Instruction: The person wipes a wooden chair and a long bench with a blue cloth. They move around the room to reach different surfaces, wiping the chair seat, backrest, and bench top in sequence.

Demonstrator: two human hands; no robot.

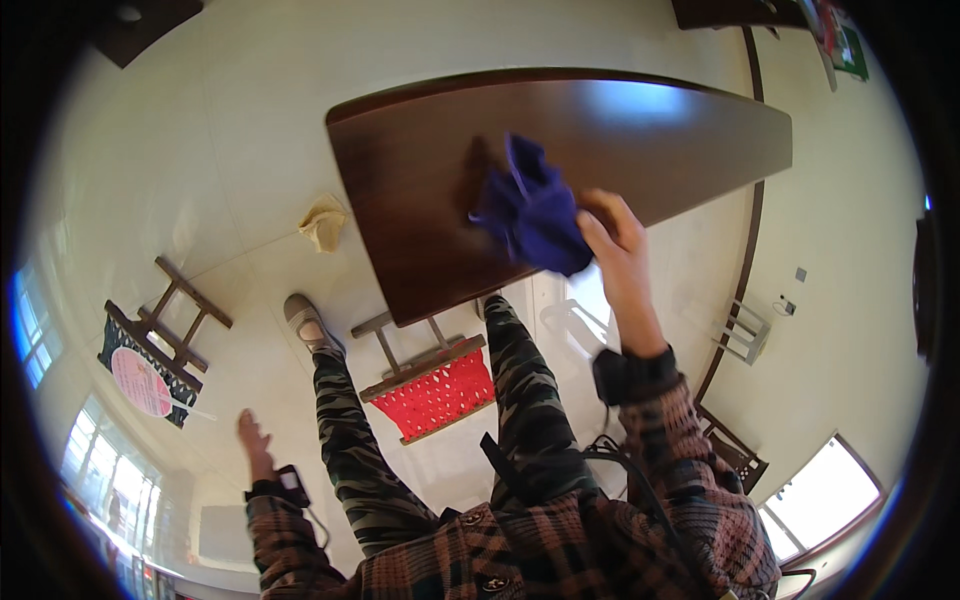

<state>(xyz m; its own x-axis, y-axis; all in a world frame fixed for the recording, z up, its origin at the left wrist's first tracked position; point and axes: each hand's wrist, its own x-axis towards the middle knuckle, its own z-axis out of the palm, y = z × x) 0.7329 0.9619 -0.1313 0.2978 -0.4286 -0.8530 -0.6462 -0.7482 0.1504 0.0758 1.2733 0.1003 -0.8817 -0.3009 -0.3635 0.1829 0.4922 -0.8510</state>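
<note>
A crumpled dark blue cloth (pixel 544 217) is pinched at its lower right edge between the thumb and fingers of my right hand (pixel 622 244). It hangs over a dark brown wooden tabletop (pixel 405 225), where a dark shadow shows beside it. Whether the cloth touches the wood I cannot tell. My left hand (pixel 256 442) is off to the lower left, above the floor and away from the table, holding nothing, its fingers somewhat apart. A black strap with a small device circles each wrist.
A folding stool with a red woven seat (pixel 439 390) stands between my legs. Left of it is another stool (pixel 161 345) with a pink hand fan (pixel 142 381) on it. A yellowish cloth (pixel 324 223) lies on the pale floor. A small grey stool (pixel 742 332) stands by the right wall.
</note>
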